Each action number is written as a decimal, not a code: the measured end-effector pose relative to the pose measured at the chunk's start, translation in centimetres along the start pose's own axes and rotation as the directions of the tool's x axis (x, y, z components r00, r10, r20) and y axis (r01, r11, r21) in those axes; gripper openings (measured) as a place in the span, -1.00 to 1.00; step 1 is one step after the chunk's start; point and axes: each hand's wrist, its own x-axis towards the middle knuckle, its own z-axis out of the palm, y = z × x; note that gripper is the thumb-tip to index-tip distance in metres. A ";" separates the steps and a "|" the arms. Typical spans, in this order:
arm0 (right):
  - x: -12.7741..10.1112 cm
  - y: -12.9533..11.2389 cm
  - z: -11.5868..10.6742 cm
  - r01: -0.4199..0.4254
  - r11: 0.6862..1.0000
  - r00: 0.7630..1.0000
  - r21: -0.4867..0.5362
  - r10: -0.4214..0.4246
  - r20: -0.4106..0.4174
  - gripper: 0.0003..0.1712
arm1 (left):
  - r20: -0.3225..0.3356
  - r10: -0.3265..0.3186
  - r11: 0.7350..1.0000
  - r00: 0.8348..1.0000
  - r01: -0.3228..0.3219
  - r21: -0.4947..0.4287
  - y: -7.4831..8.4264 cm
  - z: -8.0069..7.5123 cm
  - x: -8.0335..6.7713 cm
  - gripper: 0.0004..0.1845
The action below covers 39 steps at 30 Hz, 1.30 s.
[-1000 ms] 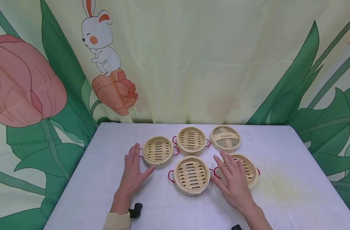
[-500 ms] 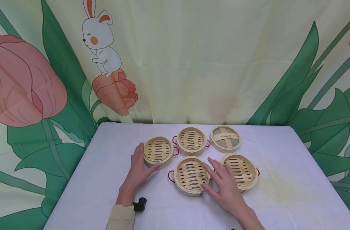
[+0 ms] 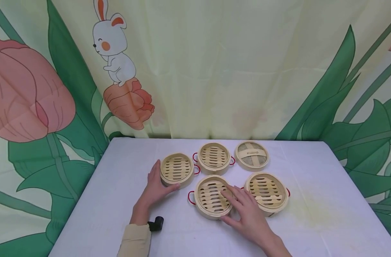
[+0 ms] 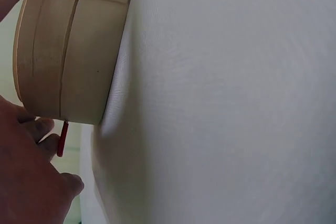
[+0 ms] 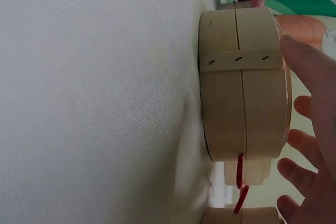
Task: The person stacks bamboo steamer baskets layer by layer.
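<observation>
Several small bamboo steamer baskets with red wire handles stand on a white table [image 3: 311,178]. My left hand [image 3: 157,182] cups the left side of the left basket [image 3: 177,168], fingers along its far wall and thumb against its near wall. The left wrist view shows that basket's wall [image 4: 68,51] with my left hand [image 4: 26,182] beside it. My right hand [image 3: 243,208] lies with spread fingers over the right rim of the front middle basket [image 3: 211,196]. In the right wrist view its straight fingers [image 5: 310,145] reach over that basket [image 5: 244,82].
A third basket [image 3: 213,157] stands at the back middle and a fourth [image 3: 267,191] at the front right, close to my right hand. A woven bamboo lid [image 3: 252,155] lies at the back right. A printed curtain hangs behind the table.
My right hand has slid left, off the front right basket and onto the front middle one. My left hand has closed in against the left basket's side.
</observation>
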 end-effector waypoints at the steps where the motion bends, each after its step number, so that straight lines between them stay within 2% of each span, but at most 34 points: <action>1: 0.0 0.0 0.0 -0.003 1.000 1.000 0.000 0.003 0.005 -0.17 | 0.000 0.002 1.000 1.000 -0.002 -0.006 -0.1 0.0 0.1 0.39; 10: -0.3 0.0 0.4 0.025 1.000 1.000 -0.007 -0.025 -0.018 -0.31 | 0.015 0.023 0.999 1.000 -0.023 -0.048 -0.1 -0.4 0.5 0.38; 21: -0.5 0.3 0.5 0.105 0.994 0.993 0.001 -0.105 -0.059 -0.47 | 0.021 0.004 0.997 1.000 -0.002 -0.075 -0.1 -0.4 0.7 0.38; 28: -0.5 0.7 0.7 0.150 0.984 0.984 0.099 -0.139 -0.110 -0.64 | 0.010 0.008 0.996 1.000 -0.007 -0.084 -0.4 -0.3 0.8 0.37; 34: -0.4 0.8 0.7 0.159 0.970 0.982 0.182 -0.135 -0.133 -0.65 | -0.001 0.018 0.995 1.000 -0.018 -0.096 -0.6 -0.2 0.9 0.36; 39: -0.4 0.8 0.8 0.158 0.965 0.981 0.209 -0.128 -0.149 -0.66 | -0.008 0.011 0.996 1.000 -0.012 -0.090 -0.7 -0.1 0.9 0.36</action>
